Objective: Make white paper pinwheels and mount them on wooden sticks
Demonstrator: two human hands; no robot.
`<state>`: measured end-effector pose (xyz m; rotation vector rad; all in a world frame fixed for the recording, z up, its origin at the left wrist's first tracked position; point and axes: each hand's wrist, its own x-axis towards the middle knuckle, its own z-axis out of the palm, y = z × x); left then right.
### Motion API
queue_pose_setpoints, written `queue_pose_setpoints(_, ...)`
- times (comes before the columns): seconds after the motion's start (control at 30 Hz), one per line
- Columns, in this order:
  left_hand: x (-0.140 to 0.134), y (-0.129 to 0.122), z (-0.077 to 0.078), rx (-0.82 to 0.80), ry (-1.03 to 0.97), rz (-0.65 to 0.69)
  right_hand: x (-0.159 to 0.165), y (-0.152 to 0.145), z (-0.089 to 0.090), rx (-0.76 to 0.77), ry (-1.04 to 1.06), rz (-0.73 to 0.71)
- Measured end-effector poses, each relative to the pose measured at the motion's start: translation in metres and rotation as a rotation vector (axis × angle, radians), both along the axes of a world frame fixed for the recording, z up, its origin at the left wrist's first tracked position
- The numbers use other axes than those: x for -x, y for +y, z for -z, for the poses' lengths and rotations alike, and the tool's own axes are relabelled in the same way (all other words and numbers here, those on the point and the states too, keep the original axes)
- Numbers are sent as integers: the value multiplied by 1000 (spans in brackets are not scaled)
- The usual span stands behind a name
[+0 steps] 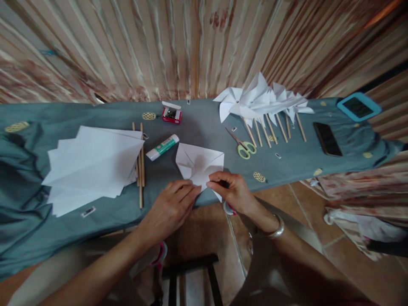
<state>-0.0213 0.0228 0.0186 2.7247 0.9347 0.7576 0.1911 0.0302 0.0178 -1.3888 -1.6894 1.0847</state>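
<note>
A white square of paper (207,155) with cut or creased diagonal lines lies at the table's near edge, its left corner bent inward. My left hand (174,202) is closed at its near left side, fingers together on the paper. My right hand (234,189) pinches a flap of the same paper between thumb and forefinger, close to the left fingertips. A glue stick (163,147) lies just left of the paper. Scissors with pale green handles (245,149) lie to its right.
A stack of white sheets (92,165) and several wooden sticks (141,187) lie left. Behind are a red box of small metal pieces (172,114) and finished paper pinwheels (255,100) on sticks. A phone (327,139) and blue-framed tablet (358,106) lie far right.
</note>
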Motion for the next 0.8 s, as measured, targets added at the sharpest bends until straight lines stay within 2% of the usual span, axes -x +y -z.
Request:
queue_pose_setpoints(0.27,2,-4,1,55,-4,-32,9,2,-4,40,-82,132)
queue_pose_setpoints(0.57,0,-6,3,36,52,-22,15,6,-10,39,-232,155)
queue_pose_setpoints(0.8,-3,-8,9,101,91,-30,17,7,-15,59,-295,154)
